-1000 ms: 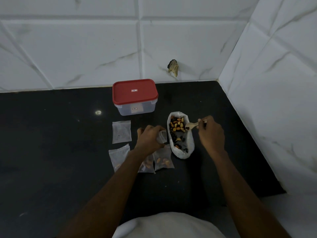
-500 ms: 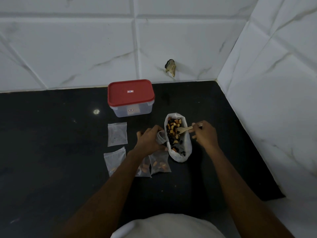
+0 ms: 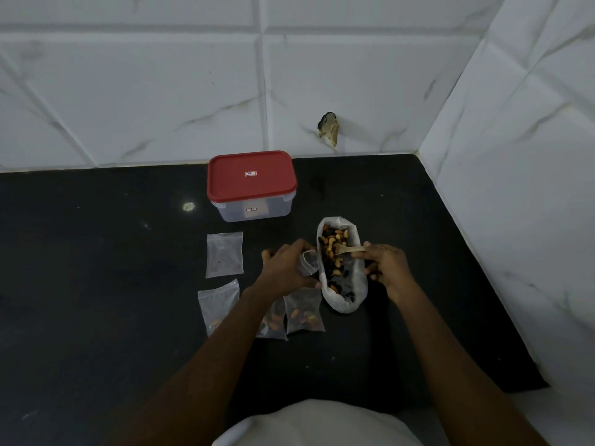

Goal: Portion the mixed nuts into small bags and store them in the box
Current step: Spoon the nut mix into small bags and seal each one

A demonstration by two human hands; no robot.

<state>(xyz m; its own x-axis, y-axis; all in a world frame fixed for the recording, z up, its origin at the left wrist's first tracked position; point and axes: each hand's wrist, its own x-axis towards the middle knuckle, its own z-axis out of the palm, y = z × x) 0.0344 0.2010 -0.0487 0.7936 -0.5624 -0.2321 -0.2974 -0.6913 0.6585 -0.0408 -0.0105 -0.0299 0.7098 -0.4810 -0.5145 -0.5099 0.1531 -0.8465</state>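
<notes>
My left hand [image 3: 286, 268] grips an open bag [image 3: 307, 263], my right hand [image 3: 384, 268] pinches the spoon [image 3: 349, 250] in the nuts [image 3: 333, 252]; four bags [image 3: 304, 312] portioned, box [image 3: 254, 214] lidded, nothing stored.

The counter [image 3: 96, 284] is seen to be dark, smooth and shiny, like polished stone. The wall tiles [image 3: 161, 91] are white and glossy, with grey veins like marble. The box [image 3: 254, 212] is made of clear, smooth plastic, and its lid [image 3: 251, 185] of smooth red plastic. The small bags [image 3: 224, 254] and the open small bag [image 3: 307, 262] are made of thin, clear plastic. The big bag [image 3: 357, 284] is made of thin, milky, crinkled plastic. The spoon [image 3: 349, 250] looks like pale wood. Soft white cloth [image 3: 315, 423] is seen at the near edge.
</notes>
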